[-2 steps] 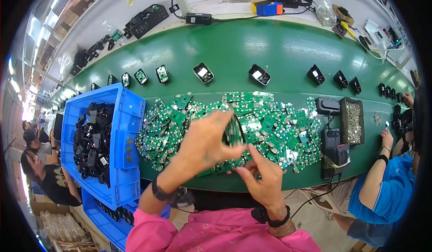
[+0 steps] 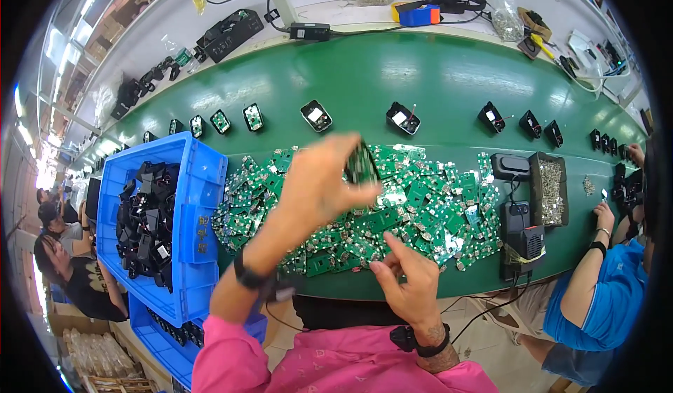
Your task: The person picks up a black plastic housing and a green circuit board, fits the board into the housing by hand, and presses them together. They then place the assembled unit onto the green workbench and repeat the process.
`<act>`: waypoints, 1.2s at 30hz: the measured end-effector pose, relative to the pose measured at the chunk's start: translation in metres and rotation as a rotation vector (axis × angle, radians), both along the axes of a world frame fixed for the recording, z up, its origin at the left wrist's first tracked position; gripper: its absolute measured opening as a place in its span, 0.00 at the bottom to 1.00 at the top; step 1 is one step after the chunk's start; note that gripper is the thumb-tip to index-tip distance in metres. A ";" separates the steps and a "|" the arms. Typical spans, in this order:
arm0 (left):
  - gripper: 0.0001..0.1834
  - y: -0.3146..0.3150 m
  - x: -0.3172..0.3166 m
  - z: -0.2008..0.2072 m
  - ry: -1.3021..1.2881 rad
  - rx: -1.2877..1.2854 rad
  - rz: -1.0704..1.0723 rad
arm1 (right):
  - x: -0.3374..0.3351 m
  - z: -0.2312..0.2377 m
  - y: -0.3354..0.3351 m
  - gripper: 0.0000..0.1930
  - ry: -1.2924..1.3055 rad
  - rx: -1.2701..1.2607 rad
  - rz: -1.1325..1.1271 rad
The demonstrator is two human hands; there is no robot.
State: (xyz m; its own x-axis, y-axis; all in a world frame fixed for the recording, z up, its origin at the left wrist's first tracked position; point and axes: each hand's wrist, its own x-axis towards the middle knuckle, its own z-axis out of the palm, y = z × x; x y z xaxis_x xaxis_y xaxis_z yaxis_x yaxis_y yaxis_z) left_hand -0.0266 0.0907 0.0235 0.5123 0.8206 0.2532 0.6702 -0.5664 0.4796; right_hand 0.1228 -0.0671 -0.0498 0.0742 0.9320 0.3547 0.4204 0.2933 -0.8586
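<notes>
My left hand [image 2: 319,183] is wrapped round a small black housing [image 2: 362,163] with a green circuit board inside, held above the board pile. Motion blurs both a little. Lower and to the right, my right hand [image 2: 412,281] stays apart from it, thumb and index finger spread, with nothing visible between them. Under both hands spreads a wide heap of green circuit boards [image 2: 434,204]. Beyond it on the green table stand a black housing with a white label [image 2: 316,115] and another with a red wire [image 2: 403,118].
A blue crate [image 2: 200,235] of black housings stands at the left. Right of the heap are a black device [image 2: 524,239] and a tray of small metal parts [image 2: 550,191]. A row of housings [image 2: 253,117] lines the table. A co-worker in blue [image 2: 596,295] sits at the right.
My left hand has risen slightly and moved away with the housing. My right hand's fingertips, close to my left thumb before, now sit lower and apart from it.
</notes>
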 end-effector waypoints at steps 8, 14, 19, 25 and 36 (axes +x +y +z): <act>0.40 0.154 0.019 -0.061 0.453 0.146 0.110 | 0.014 0.002 -0.012 0.16 -0.004 -0.023 0.052; 0.67 0.161 0.001 -0.048 0.414 0.072 0.180 | 0.036 0.021 0.009 0.12 -0.241 -0.027 -0.065; 0.64 0.177 -0.075 -0.076 0.492 -0.107 0.144 | 0.015 0.027 0.081 0.12 -0.498 0.059 -0.050; 0.45 0.156 -0.063 -0.091 0.237 -0.076 0.200 | 0.003 -0.002 0.143 0.11 -0.809 -0.188 -0.016; 0.23 -0.009 -0.031 -0.009 -0.867 -0.591 0.009 | 0.035 0.015 0.131 0.10 -0.886 -0.178 -0.067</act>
